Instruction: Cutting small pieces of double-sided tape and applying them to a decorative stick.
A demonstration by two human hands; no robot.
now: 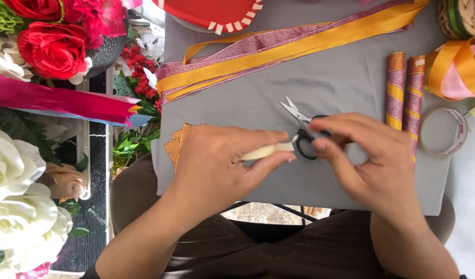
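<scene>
Strip (266, 151) — pale, thin, likely light and floppy — sits above the grey cloth (320, 82), pinched in the left hand (217, 165); the right hand (366, 160) nips near its free end, over the scissors (302, 132).

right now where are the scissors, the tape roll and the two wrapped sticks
scissors (294, 111), head view, on the open blades above the hands
tape roll (458, 132), head view, on its right wall
wrapped sticks (395, 90), head view, on the middle of the left stick
</scene>
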